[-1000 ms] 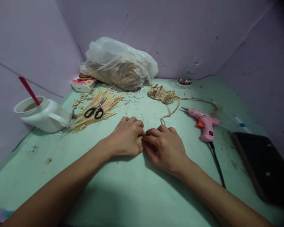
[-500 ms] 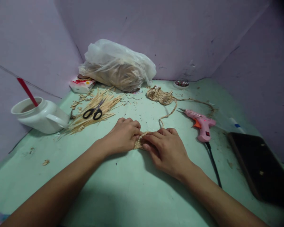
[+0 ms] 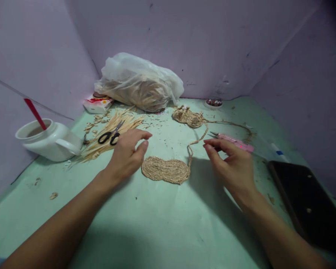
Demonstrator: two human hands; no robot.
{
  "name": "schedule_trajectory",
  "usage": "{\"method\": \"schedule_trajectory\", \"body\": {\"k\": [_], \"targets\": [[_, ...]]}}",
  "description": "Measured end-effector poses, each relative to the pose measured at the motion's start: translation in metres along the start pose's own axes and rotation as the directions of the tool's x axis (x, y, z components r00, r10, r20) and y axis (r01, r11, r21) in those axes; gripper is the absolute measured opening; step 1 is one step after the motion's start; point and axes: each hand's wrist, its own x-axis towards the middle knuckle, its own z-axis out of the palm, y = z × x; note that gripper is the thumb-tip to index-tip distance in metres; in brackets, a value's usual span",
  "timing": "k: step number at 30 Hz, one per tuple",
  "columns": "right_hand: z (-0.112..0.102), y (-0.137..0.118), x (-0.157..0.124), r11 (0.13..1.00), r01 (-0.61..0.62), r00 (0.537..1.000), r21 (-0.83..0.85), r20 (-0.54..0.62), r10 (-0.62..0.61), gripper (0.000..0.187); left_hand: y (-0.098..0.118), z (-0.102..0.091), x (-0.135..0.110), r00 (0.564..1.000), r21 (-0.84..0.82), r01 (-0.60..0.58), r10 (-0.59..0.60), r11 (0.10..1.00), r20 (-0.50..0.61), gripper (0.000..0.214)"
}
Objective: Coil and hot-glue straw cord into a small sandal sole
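A flat coiled piece of braided straw [image 3: 165, 170], shaped like a small shoe sole, lies on the green tabletop. From its right end a loose braid [image 3: 194, 143] runs up to a second coiled braided piece [image 3: 189, 117] farther back. My left hand [image 3: 130, 153] hovers just left of the near piece, fingers bent and apart, holding nothing. To the right of it, my right hand [image 3: 232, 164] is raised with thumb and fingertips apart and nothing between them. It partly covers a pink glue gun [image 3: 240, 145], whose handle is hidden.
Black-handled scissors [image 3: 112, 136] rest on loose straw strips [image 3: 126, 116] at left, beside a white pitcher [image 3: 63, 144] with a red stick. A plastic bag [image 3: 142, 84], a small box [image 3: 98, 104] and a dish of beads [image 3: 213, 103] stand behind. A dark phone [image 3: 302, 198] lies right.
Both hands have let go of the near braided piece and moved apart, left hand to the left, right hand to the right in front of the glue gun. The whole piece now shows.
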Motion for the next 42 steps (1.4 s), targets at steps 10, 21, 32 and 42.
{"method": "schedule_trajectory", "body": {"k": [10,21,32,42], "targets": [[0.002,0.0,0.0,0.967,-0.172,0.825,-0.187,0.509,0.245,0.023,-0.007,-0.003,-0.004,0.852,0.253,0.303,-0.38,0.919,0.361,0.024],[0.013,-0.006,-0.008,0.924,-0.379,0.767,0.046,0.574,0.287,0.005,0.0,0.014,-0.01,0.856,-0.228,0.496,-0.426,0.838,0.294,0.009],[0.006,-0.024,-0.008,0.314,-0.869,0.475,0.384,0.827,0.303,0.035,0.008,0.004,-0.002,0.806,-0.822,0.525,-0.439,0.219,0.398,0.029],[0.024,-0.043,-0.033,0.03,-0.798,0.592,0.601,0.774,0.225,0.04,0.038,0.028,-0.028,0.865,-0.884,0.466,-0.199,-0.027,0.461,0.036]]}}
